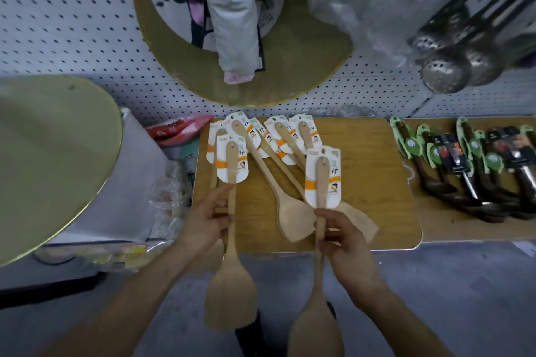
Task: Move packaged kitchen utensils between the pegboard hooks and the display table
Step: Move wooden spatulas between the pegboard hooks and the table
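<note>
Left hand (pixel 208 220): I pinch a spatula (pixel 230 293), 9 o'clock.
Right hand (pixel 345 238): fingers pinch another spatula (pixel 314 324), 3 o'clock.
Risk: blade-heavy; either could slip.

You have a single view, a wide-angle camera worn on your head, facing forward and steeply down. Your left hand (pixel 207 223) and right hand (pixel 345 238) sit close under the lens, forearms entering from the bottom edge. The brown wood-grain bench (pixel 377 182) lies just beyond them across the middle. The white perforated pegboard wall (pixel 72 38) fills the top, bowed by the lens. Grey floor (pixel 435 284) shows below.
</note>
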Motion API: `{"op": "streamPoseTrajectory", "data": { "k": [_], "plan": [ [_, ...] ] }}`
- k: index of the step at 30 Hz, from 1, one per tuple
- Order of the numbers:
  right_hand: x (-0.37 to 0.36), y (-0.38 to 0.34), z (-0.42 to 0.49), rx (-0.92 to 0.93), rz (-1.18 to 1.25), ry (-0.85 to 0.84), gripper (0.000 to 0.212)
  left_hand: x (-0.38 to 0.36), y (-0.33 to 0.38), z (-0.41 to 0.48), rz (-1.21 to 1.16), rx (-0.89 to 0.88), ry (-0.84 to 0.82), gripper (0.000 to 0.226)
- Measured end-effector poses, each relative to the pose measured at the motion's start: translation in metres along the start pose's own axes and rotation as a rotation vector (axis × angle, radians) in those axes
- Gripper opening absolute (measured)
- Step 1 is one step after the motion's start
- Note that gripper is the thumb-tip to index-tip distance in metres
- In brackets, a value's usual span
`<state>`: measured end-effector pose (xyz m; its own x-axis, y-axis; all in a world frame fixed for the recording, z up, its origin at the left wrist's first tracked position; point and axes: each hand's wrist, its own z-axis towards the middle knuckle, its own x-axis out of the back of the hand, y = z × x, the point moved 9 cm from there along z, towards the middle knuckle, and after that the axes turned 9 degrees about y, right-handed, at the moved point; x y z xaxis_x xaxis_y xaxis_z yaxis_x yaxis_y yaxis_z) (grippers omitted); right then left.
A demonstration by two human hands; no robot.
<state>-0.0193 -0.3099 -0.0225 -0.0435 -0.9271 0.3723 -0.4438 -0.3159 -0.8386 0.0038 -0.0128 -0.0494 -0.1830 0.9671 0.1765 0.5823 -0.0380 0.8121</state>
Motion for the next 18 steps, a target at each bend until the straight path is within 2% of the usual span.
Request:
{"op": "streamPoseTrajectory", "data": {
  "k": [7, 12, 18],
  "plan": [
    [0.053, -0.037, -0.072, 0.048, 0.044, 0.020, 0.073, -0.037, 0.036, -0.088, 0.201, -0.130, -0.187, 0.073],
    [0.123, -0.045, -0.114, 0.033, 0.048, 0.134, 0.081, -0.109, 0.078, -0.162, 0.291, -0.240, -0.358, 0.077],
    [0.237, -0.038, -0.165, -0.013, 0.144, 0.345, 0.076, -0.218, 0.117, -0.236, 0.401, -0.419, -0.537, 0.088]
  ]
}}
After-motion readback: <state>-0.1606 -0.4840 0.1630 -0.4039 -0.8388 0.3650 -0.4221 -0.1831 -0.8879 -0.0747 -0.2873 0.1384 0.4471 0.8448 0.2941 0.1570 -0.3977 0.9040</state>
